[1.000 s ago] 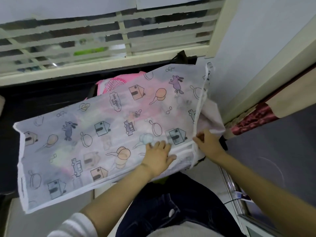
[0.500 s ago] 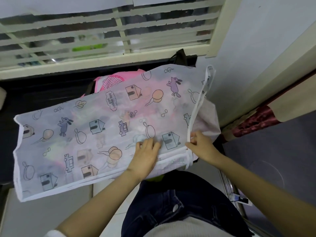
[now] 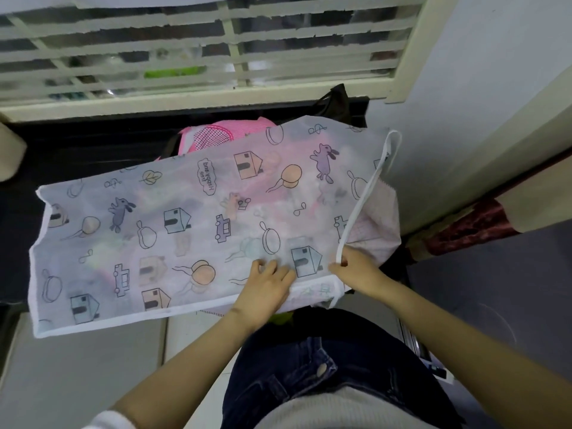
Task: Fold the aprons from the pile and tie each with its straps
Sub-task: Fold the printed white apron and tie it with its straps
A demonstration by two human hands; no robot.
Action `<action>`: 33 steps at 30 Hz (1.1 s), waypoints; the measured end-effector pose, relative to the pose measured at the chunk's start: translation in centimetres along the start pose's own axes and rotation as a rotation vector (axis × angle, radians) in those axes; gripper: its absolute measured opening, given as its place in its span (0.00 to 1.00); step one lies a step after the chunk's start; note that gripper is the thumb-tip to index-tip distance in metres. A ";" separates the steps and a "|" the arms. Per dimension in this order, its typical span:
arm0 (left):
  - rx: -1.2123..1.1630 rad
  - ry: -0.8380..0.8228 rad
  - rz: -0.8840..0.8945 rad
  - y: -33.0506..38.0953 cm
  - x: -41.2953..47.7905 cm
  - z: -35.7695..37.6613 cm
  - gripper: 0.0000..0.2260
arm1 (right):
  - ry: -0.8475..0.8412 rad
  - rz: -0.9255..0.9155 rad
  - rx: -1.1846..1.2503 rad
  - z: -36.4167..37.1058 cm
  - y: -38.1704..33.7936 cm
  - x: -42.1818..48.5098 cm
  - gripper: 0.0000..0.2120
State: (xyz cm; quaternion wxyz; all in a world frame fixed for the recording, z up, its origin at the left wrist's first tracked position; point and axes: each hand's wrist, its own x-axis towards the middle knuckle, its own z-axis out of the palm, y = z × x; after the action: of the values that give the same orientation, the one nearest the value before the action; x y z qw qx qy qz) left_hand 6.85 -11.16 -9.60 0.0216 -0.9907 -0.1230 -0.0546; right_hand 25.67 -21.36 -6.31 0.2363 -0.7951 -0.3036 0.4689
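**Head view: two hands on a thin apron with little pictures**

Head view, looking down. The left hand (image 3: 266, 291) lies flat on the apron (image 3: 185, 230). Its fingers are straight and press the cloth down. They look a bit blurry. The right hand (image 3: 356, 269) is just beside it, at the near right corner of the apron. Its thumb and fingers pinch the white strap (image 3: 362, 202). The strap goes up from the hand along the right edge of the apron and makes a loop at the far end.

The apron is thin and white, and you can see through it. It has houses, cars, rabbits, pans and balloons drawn on it. It is spread out wide, from the left side to the right side, with a white band along its near edge. It lies on top of a pile of other cloth. A pink dotted cloth (image 3: 213, 136) peeks out at the far side. A pale pink checked cloth (image 3: 379, 224) sticks out on the right, under the strap.

The pile sits on a black ledge (image 3: 77, 150). Behind the ledge is a window with white bars (image 3: 185, 54). A dark bag (image 3: 335, 99) stands at the far right of the ledge. On the right hangs a dark red curtain (image 3: 464, 230). Near the camera are the person's blue jeans (image 3: 309, 373).
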 end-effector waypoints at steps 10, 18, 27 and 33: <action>0.060 -0.138 -0.033 0.2 -0.2 1.5 0.18 | 0.133 -0.005 -0.081 -0.3 0.6 1.5 0.14; 0.060 -0.212 -0.067 0.4 0.6 1.1 0.21 | 0.241 -0.043 -0.123 -0.6 0.1 1.8 0.21; -0.086 -0.077 -0.128 2.5 4.6 0.3 0.25 | 0.308 -0.160 0.100 -6.2 -2.5 2.8 0.07; -0.121 -0.174 -0.208 3.8 8.3 1.0 0.20 | 0.562 -0.153 -0.035 -7.9 -2.1 3.2 0.22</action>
State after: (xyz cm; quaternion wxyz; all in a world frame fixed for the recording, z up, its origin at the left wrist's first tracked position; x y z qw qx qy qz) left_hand 15.85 -12.78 -9.73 -0.0546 -0.9730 -0.2229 0.0222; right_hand 33.38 -18.37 -3.27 0.3319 -0.8725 -0.2936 0.2056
